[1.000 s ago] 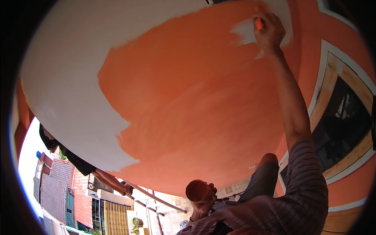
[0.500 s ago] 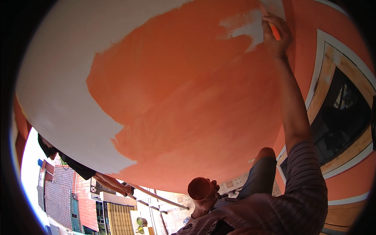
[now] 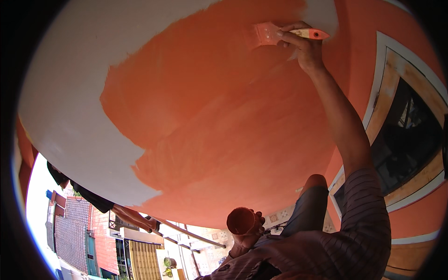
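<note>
One paintbrush (image 3: 305, 33), one cup (image 3: 230, 222), two grips (image 3: 309, 52) (image 3: 249, 237) and one other person (image 3: 95, 196).

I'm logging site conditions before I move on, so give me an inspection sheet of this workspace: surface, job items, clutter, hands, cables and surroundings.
Surface: wall largely orange, with pale areas along the left and at the upper right.
Job's things: paintbrush, bristles apparently against the wall; round cup, reddish inside.
Clutter: thin dark shapes beside the person's leg, too small to identify.
Hands: right hand grips the paintbrush; left hand holds the cup.
Cables: nothing seen for certain.
Surroundings: wood-framed window at right; another person's legs and building roofs at left; patterned floor tiles below.
</note>
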{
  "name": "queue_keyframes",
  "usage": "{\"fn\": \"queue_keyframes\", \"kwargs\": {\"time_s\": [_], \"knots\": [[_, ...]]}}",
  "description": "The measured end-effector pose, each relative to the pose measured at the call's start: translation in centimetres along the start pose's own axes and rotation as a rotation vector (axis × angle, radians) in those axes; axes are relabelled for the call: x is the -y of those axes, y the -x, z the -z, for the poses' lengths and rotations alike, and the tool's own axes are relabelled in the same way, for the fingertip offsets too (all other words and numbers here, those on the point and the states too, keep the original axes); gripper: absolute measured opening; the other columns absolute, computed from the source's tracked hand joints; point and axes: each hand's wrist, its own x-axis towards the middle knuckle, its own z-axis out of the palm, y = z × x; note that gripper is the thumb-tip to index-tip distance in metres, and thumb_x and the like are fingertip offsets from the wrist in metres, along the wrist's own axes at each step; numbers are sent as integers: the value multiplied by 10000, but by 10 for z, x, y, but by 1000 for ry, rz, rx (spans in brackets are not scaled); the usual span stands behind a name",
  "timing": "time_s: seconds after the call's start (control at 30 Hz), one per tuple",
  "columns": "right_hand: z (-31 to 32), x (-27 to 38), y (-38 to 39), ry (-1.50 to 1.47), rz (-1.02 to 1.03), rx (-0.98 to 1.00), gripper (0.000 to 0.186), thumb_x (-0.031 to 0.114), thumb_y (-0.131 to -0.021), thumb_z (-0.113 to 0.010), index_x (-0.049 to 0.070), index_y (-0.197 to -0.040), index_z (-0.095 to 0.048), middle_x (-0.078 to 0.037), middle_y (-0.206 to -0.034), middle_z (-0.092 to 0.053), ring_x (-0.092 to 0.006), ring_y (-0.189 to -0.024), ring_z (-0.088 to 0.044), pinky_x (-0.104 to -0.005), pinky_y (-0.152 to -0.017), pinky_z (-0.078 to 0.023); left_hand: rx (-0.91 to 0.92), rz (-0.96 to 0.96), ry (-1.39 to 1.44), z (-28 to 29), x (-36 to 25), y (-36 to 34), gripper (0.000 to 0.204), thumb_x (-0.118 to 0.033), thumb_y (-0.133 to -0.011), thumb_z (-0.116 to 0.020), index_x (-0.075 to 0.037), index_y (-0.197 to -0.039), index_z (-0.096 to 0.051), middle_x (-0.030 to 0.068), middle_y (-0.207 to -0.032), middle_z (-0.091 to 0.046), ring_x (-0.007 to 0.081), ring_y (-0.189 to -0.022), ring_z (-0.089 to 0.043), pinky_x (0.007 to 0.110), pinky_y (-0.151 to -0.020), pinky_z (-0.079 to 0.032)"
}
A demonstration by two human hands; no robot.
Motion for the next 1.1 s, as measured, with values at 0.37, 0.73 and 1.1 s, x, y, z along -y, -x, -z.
{"fn": "queue_keyframes", "kwargs": {"time_s": [0.37, 0.73, 1.1], "knots": [[155, 12, -84, 135, 264, -309, 71, 31, -896, -777, 32, -960, -746, -62, -869, -747, -148, -691, -687, -290, -594, -535, -22, -70, 7, -8, 9, 0, 568, -411, -940, -744, -72, -1379, -618, 174, -1400, -560, 316, -1318, -522, 509, -972, -562], [131, 6, -53, 1047, 782, -273, 102, 36, -932, -751, 111, -997, -775, 28, -1012, -753, -145, -871, -704, -314, -696, -556, -17, 6, -12, -7, 1, -4, 587, -419, -934, -759, -81, -1390, -610, 167, -1415, -555, 318, -1334, -511, 506, -980, -557], [102, 17, -6, 334, 59, -82, 67, 49, -941, -729, 37, -1002, -753, -50, -1102, -761, -101, -754, -678, -252, -652, -527, -34, 58, -25, -4, -5, -6, 555, -401, -949, -749, -88, -1386, -607, 161, -1399, -556, 321, -1326, -520, 516, -975, -560]]}}
